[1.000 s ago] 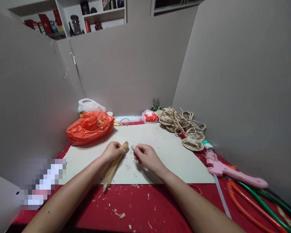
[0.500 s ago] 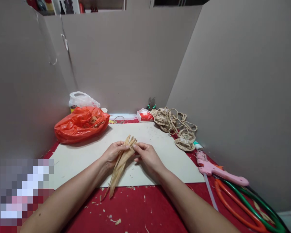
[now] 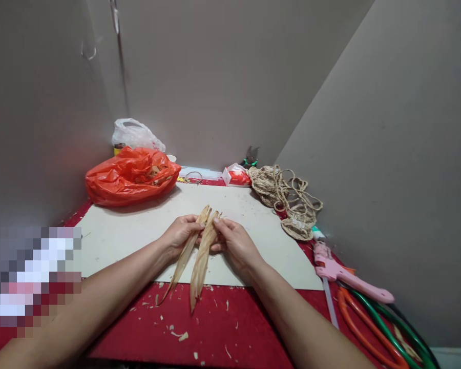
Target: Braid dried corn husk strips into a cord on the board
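Observation:
Dried, straw-coloured husk strips are split between my two hands above the front part of a pale board [image 3: 130, 241]. My left hand [image 3: 181, 234] pinches a narrow husk strip [image 3: 183, 256] near its top, and its tail hangs toward the red cloth. Wider husk strips [image 3: 203, 256] are gripped by my right hand [image 3: 232, 241], thumb on top near the upper ends. The two bunches meet or nearly meet at the top and spread apart lower down. Some fingertips of both hands are hidden behind the husks.
A red plastic bag [image 3: 126, 179] sits at the back left, before a white bag [image 3: 136, 134]. Coiled rope [image 3: 271, 187], a pink glue gun [image 3: 341, 277] and orange and green handles [image 3: 363, 328] line the right side. Husk scraps litter the red cloth [image 3: 138, 333].
The husk bunch has been parted in two, with the wider strips now in my right hand and the narrow one in my left. The view has tilted down.

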The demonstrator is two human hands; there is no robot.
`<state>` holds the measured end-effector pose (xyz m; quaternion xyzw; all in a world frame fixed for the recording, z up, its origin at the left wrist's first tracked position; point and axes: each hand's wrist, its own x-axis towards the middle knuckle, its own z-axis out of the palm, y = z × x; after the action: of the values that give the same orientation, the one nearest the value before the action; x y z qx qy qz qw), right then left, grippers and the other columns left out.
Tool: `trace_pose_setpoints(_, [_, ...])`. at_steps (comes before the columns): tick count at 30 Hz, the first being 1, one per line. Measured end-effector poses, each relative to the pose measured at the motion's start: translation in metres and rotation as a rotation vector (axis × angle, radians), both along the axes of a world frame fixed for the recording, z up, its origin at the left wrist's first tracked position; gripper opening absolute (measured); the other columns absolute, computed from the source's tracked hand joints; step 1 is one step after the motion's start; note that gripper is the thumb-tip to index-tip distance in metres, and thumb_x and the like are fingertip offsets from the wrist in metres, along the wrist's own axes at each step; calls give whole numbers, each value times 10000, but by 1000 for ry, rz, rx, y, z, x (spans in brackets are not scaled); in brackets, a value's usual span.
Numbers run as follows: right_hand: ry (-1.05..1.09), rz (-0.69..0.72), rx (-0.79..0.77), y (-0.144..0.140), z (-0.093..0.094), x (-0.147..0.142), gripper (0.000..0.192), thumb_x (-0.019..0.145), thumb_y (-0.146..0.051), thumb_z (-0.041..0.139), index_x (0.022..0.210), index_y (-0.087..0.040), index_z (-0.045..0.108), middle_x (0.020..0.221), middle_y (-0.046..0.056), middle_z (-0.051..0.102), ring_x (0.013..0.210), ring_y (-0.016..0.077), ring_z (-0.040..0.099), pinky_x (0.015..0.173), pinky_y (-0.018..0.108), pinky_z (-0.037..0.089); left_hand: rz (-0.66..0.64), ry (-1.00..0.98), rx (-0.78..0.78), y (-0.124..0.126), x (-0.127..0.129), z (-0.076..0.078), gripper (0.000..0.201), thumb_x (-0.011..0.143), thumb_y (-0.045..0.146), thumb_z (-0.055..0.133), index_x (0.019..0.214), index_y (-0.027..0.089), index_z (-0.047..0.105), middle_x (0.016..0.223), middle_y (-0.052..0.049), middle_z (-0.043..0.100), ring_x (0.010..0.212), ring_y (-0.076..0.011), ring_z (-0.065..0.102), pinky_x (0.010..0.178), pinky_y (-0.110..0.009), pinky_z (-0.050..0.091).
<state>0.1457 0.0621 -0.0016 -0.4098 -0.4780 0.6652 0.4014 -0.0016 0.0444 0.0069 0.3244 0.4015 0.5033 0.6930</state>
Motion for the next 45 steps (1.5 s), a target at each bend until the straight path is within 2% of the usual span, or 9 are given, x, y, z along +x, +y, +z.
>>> trace_pose_setpoints(3, [24,-16,23,0,0,1,270,693,-366,727,755,-129,613,625,42,658,473,105,595,393,167,482,-3,0,-11,1,-2,-2,84,637,92,616,714,107,584,525,-5,537,415,-58,464,391,-156,329])
trace_pose_setpoints(7, [62,-26,47,1,2,4,267,664,-355,750,742,-125,641,598,2,625,436,69,541,393,160,473,-36,-43,-19,3,-6,-5,147,675,172,667,757,127,555,480,83,366,353,0,255,344,-129,117])
trace_pose_setpoints(10, [35,32,59,0,3,4,280,668,-364,746,777,-119,667,639,13,642,466,76,557,408,167,475,-74,-22,23,3,-6,-6,237,683,274,714,749,136,533,477,106,315,350,10,176,349,-142,73])
trace_pose_setpoints(14, [3,56,82,-1,3,3,287,652,-367,763,753,-122,653,639,14,644,472,79,559,418,175,470,-54,20,65,3,-6,-8,272,656,279,736,779,134,541,473,94,366,354,8,200,355,-145,96])
trace_pose_setpoints(23, [13,7,66,0,1,4,315,632,-397,777,735,-147,616,586,4,635,474,90,557,415,178,466,-43,-24,34,7,-8,-9,289,599,233,738,746,132,511,550,43,462,412,-14,347,358,-123,153])
trace_pose_setpoints(32, [-12,69,35,-3,8,1,277,621,-339,776,723,-131,624,579,10,623,471,85,541,394,168,450,-70,-84,61,6,-7,-15,278,620,228,748,753,133,523,504,61,439,393,-23,355,355,-127,170])
trace_pose_setpoints(39, [65,-7,6,-2,13,5,227,653,-295,734,776,-151,609,686,20,650,547,112,585,406,177,463,69,-64,8,9,-8,-17,218,670,262,725,724,112,577,587,8,542,478,-64,506,433,-160,383])
trace_pose_setpoints(41, [69,5,3,-2,12,6,248,660,-303,735,805,-161,593,682,22,658,542,120,595,407,178,449,38,-75,4,8,-8,-16,229,682,287,726,755,112,597,622,-10,578,519,-85,550,462,-178,419])
trace_pose_setpoints(45, [47,-6,28,-1,10,5,291,654,-335,749,812,-173,566,644,16,661,515,134,600,438,204,445,-127,-51,48,3,-6,-15,325,671,317,747,882,92,642,730,-66,647,593,-124,613,503,-201,446])
